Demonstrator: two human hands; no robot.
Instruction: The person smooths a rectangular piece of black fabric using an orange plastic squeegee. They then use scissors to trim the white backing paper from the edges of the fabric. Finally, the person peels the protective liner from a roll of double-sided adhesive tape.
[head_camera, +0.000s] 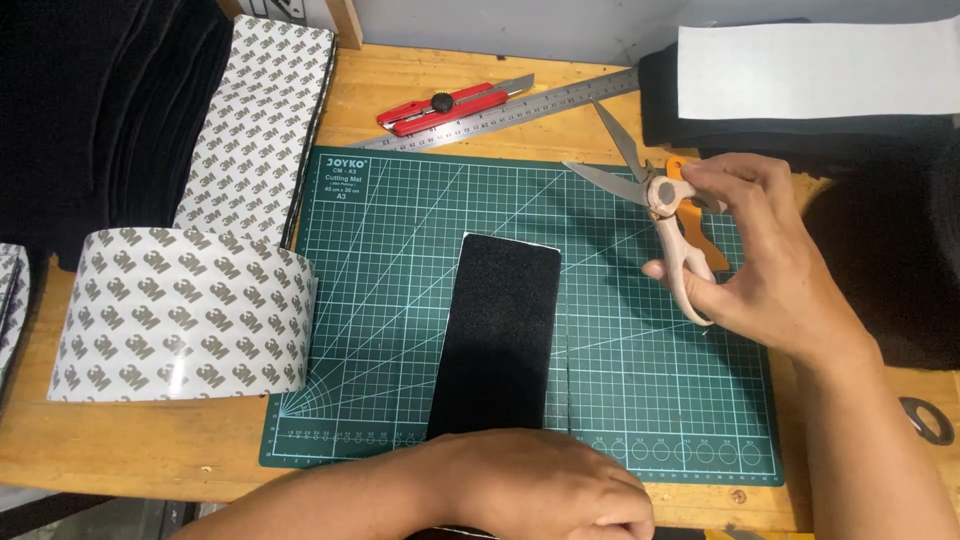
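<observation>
Holding: right hand (770, 270) is closed around the pale handles of a pair of scissors (660, 215), raised above the green cutting mat (640, 380) with the blades parted and pointing up toward the far side of the bench (130, 440).

Pinning: left hand (545, 485) lies curled, palm down, on the near end of a black felt-like strip (497, 335); whether it grips the strip or only presses on it cannot be told.

Strip: it lies lengthwise on the mat, a little left of centre, its far end rounded at the corners with a thin white edge showing.

Risk, blades: the open tips hang in the air well apart from the strip; a slip of the grip could likely drop them onto the mat or toward the left forearm.

Risk, strip: held at one end only, the free far end could probably skew or lift if nudged.

Risk, knife: the red utility knife (450, 105) rests at the back with its blade out, touching the steel ruler (500, 115); a careless reach there could meet the edge.

Surroundings: printed backing sheets curl at left (185, 315), a longer one (260, 120) lying beyond it; dark material with a white sheet (815, 70) is stacked at the right.

Obstruction: nothing lies between scissors and strip; the curled sheet just beside the mat crowds its left edge.
</observation>
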